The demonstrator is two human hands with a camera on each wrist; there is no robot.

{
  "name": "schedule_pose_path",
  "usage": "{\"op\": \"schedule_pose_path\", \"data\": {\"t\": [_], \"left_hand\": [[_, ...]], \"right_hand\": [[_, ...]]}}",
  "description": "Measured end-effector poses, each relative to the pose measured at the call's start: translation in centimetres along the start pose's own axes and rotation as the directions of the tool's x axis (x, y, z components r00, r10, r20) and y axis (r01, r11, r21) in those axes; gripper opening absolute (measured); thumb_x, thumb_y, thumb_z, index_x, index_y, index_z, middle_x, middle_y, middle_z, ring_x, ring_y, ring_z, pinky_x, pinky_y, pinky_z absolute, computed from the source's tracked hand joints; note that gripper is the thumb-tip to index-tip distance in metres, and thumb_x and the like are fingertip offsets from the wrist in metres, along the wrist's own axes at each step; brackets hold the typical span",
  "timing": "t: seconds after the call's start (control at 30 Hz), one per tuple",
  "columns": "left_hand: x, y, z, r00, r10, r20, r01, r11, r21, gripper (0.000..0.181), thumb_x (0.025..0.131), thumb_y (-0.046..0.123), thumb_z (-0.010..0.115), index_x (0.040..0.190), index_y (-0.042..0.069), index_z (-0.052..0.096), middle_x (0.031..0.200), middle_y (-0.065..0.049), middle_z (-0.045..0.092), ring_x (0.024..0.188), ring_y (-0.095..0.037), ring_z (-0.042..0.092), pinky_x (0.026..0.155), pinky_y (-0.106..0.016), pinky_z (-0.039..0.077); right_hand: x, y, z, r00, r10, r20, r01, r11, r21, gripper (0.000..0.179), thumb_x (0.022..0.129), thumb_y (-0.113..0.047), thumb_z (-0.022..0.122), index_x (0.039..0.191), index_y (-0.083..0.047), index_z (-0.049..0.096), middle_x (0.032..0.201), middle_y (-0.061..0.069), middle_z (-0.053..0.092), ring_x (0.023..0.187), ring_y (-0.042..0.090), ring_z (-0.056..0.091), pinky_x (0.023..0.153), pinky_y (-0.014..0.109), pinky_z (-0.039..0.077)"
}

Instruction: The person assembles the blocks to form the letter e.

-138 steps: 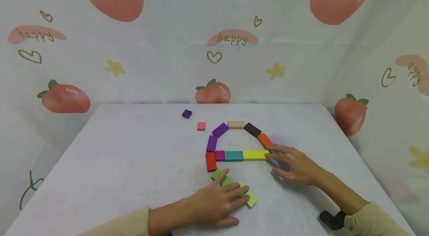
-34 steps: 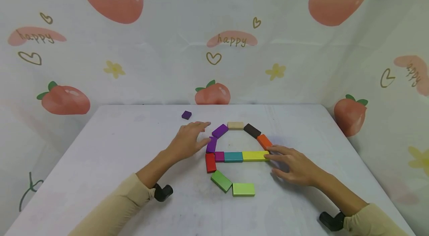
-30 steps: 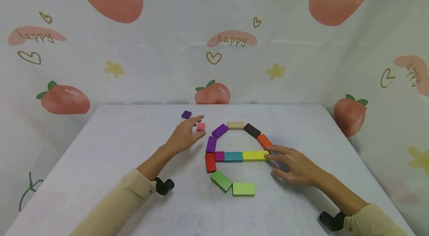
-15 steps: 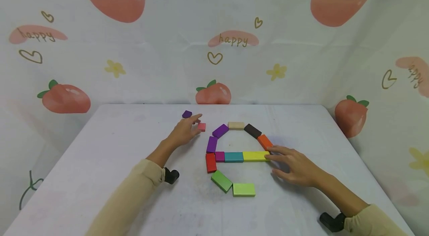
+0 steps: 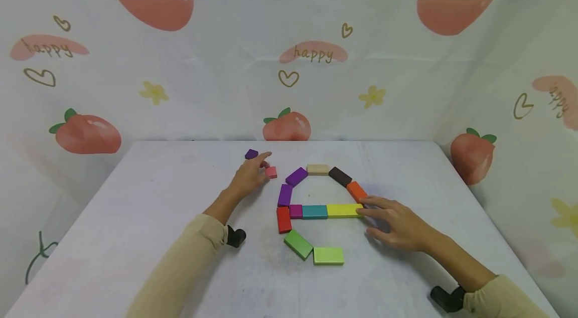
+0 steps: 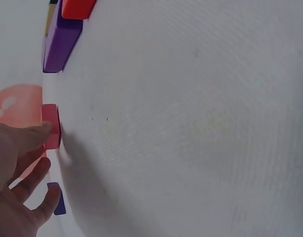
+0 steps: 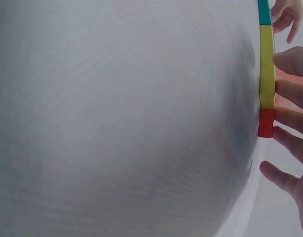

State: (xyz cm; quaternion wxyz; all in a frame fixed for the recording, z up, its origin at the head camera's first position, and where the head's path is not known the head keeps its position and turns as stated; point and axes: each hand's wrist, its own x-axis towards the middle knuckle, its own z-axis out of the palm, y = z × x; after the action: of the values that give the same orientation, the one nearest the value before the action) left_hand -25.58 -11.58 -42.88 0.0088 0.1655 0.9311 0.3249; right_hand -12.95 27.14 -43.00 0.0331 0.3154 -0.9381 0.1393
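My left hand is at the small pink block, pinching it between thumb and fingers. Its thumb lies against the block's near face in the left wrist view, and the fingertips behind are partly hidden. One finger points out past the block in the head view. My right hand is spread, its straight fingertips touching the end of the yellow block and the orange block. A small dark purple block lies just beyond the left hand.
A ring of flat blocks includes two purple, a beige, a black and a red. Magenta and teal blocks join the yellow one in a row. Green and light green blocks lie nearer on the white table.
The light green block has turned from slanted to level. My left hand has left the green blocks, reached forward to the pink block and closed its fingers on it. The right hand stays put.
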Motion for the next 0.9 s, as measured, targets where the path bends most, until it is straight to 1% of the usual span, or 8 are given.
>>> {"op": "schedule_pose_path", "data": {"t": [0.07,0.13,0.3,0.43,0.53,0.67,0.8,0.9], "left_hand": [[-0.1,0.2,0.0,1.0,-0.022,-0.01,0.022,0.999,-0.025,0.067,0.089,0.001,0.07,0.15,0.006,0.042,0.118,-0.016,0.067,0.12,-0.034,0.057,0.107,-0.052,0.042],[-0.1,0.3,0.1,0.999,-0.017,-0.032,0.016,0.999,-0.046,0.067,0.089,0.004,0.072,0.15,0.006,0.042,0.116,-0.015,0.068,0.118,-0.033,0.058,0.108,-0.053,0.04],[-0.4,1.5,0.3,0.995,0.051,-0.081,-0.059,0.994,-0.096,0.066,0.087,0.007,0.076,0.147,0.004,0.046,0.11,-0.012,0.071,0.117,-0.032,0.059,0.105,-0.053,0.043],[-1.0,3.3,0.7,0.991,0.105,-0.078,-0.116,0.982,-0.147,0.066,0.086,0.006,0.077,0.145,0.005,0.049,0.107,-0.009,0.072,0.118,-0.03,0.057,0.103,-0.051,0.044],[-1.6,5.0,1.4,0.987,0.153,-0.047,-0.159,0.972,-0.171,0.067,0.085,0.01,0.079,0.145,0.007,0.049,0.107,-0.008,0.071,0.114,-0.029,0.059,0.1,-0.048,0.048],[-2.7,7.2,2.4,0.976,0.218,0.028,-0.206,0.952,-0.227,0.068,0.085,0.013,0.08,0.145,0.007,0.048,0.108,-0.007,0.07,0.11,-0.029,0.062,0.095,-0.046,0.052],[-3.6,9.1,3.5,0.955,0.281,0.097,-0.249,0.934,-0.258,0.069,0.085,0.014,0.081,0.145,0.01,0.049,0.106,-0.002,0.07,0.11,-0.024,0.061,0.096,-0.045,0.051],[-4.3,10.1,4.3,0.933,0.334,0.134,-0.292,0.921,-0.258,0.069,0.084,0.014,0.081,0.145,0.012,0.049,0.103,0.002,0.07,0.109,-0.019,0.06,0.095,-0.043,0.05]], "right_hand": [[0.0,0.0,0.0,1.0,-0.001,0.002,0.001,1.0,-0.001,0.039,0.085,-0.03,0.076,0.123,-0.019,0.072,0.135,0.008,0.06,0.123,0.034,0.056,0.093,0.061,0.049],[0.0,0.0,-0.1,1.0,0.0,0.004,0.0,1.0,-0.002,0.039,0.086,-0.031,0.075,0.123,-0.019,0.072,0.135,0.008,0.06,0.124,0.034,0.056,0.093,0.061,0.049],[0.0,0.0,-0.1,1.0,0.008,0.009,-0.008,1.0,0.003,0.039,0.086,-0.031,0.075,0.123,-0.019,0.072,0.136,0.008,0.06,0.124,0.034,0.056,0.093,0.061,0.049],[0.0,0.0,-0.1,1.0,0.008,0.009,-0.008,1.0,0.007,0.039,0.086,-0.03,0.075,0.123,-0.018,0.073,0.136,0.008,0.06,0.125,0.035,0.056,0.093,0.062,0.049],[0.1,-0.1,-0.1,1.0,0.005,0.007,-0.005,1.0,0.007,0.039,0.086,-0.03,0.075,0.123,-0.018,0.072,0.136,0.009,0.06,0.124,0.035,0.056,0.092,0.061,0.049],[0.1,-0.1,-0.1,1.0,-0.002,0.002,0.002,1.0,0.01,0.039,0.086,-0.03,0.075,0.123,-0.018,0.072,0.135,0.009,0.06,0.124,0.035,0.056,0.092,0.061,0.049],[0.1,0.0,-0.1,1.0,-0.013,-0.001,0.013,1.0,0.011,0.039,0.086,-0.03,0.075,0.123,-0.018,0.072,0.135,0.01,0.06,0.124,0.035,0.056,0.092,0.061,0.049],[0.2,0.0,-0.1,1.0,-0.021,-0.002,0.021,1.0,0.009,0.039,0.086,-0.03,0.075,0.123,-0.017,0.072,0.135,0.01,0.061,0.123,0.036,0.056,0.092,0.061,0.049]]}}
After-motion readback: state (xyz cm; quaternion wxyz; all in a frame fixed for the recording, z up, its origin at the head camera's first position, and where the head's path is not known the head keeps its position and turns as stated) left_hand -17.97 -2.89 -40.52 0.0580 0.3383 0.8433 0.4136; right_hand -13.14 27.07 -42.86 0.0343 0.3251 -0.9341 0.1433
